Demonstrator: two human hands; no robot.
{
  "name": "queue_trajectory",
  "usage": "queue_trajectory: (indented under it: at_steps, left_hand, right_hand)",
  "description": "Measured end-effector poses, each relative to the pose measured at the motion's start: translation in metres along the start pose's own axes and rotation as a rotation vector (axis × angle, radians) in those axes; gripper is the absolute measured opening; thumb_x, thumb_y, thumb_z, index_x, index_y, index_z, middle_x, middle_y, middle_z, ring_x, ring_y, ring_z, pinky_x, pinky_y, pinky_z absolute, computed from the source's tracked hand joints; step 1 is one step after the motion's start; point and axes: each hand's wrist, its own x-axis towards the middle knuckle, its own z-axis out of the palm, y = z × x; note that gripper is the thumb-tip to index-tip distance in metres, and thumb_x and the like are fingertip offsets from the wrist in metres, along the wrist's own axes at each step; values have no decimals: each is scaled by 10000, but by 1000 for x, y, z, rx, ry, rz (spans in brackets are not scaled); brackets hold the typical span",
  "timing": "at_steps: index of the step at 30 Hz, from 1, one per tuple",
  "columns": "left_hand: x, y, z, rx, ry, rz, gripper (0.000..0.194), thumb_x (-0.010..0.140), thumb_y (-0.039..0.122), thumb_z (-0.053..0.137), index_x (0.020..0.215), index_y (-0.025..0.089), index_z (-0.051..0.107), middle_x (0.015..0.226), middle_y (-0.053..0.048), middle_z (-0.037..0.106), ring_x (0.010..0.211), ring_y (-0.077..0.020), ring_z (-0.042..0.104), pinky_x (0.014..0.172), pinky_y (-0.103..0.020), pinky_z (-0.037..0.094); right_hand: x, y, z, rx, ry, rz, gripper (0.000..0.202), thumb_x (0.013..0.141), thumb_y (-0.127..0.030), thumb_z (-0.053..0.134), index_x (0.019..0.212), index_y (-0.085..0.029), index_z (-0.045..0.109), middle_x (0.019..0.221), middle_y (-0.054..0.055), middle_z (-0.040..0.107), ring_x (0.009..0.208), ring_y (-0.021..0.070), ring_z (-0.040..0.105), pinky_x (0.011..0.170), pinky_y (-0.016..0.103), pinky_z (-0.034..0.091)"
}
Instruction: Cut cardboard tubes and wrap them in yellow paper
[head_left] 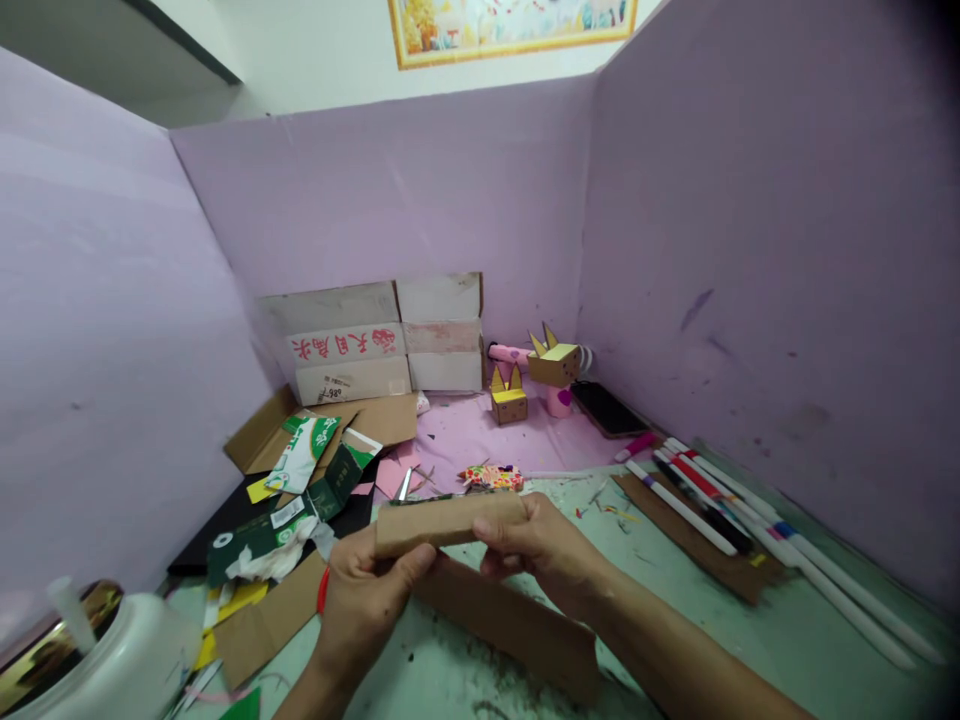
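Between my two hands is a folded strip of brown cardboard (pixel 442 522), held level above the table. My left hand (pixel 367 592) grips its left end, thumb along the lower edge. At the right end, my right hand (pixel 536 548) pinches it between thumb and fingers. Below them lies another long brown cardboard piece (pixel 517 630) on the table. Just beyond my hands are a pair of scissors (pixel 406 484), partly hidden, and a colourful patterned item (pixel 491 477).
Two small cardboard animal heads (pixel 509 400) with yellow ears stand at the back, near a black phone (pixel 609 408). Several markers (pixel 705 485) lie on the right. Cardboard scraps (pixel 270 615) and a green box (pixel 259 540) crowd the left, beside a white container (pixel 139 655). Lilac walls (pixel 390 200) enclose the table.
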Motion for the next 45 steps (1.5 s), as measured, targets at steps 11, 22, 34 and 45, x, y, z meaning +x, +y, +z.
queue_trajectory:
  at_steps: [11,22,34,45]
  left_hand:
    - [-9,5,8,52,97,144,102,656,246,679,726,229,751,633,-12,710,594,-197,638,583,-259,489]
    - [7,-4,-17,-366,491,224,109,667,274,671,663,168,696,707,-18,667,389,-75,474,394,-216,359]
    - [12,6,-8,-431,51,-303,344,643,393,704,850,127,635,676,-10,574,526,-126,542,391,-198,431]
    - [9,-4,0,-323,3,-241,292,604,351,730,806,143,698,749,-47,647,641,-171,547,482,-249,500]
  right_hand:
    - [-3,-2,10,-139,153,-278,148,592,-252,727,676,-130,722,587,9,675,561,123,584,564,228,460]
    - [-1,-12,1,-164,351,-395,158,600,-276,721,632,-142,645,450,-34,582,384,93,500,387,202,374]
    - [1,1,6,-286,47,-259,209,645,-309,713,754,-132,684,600,1,637,521,122,584,505,225,480]
    - [8,3,0,-109,337,-123,374,632,-465,660,479,-157,512,285,-100,286,295,29,184,334,205,132]
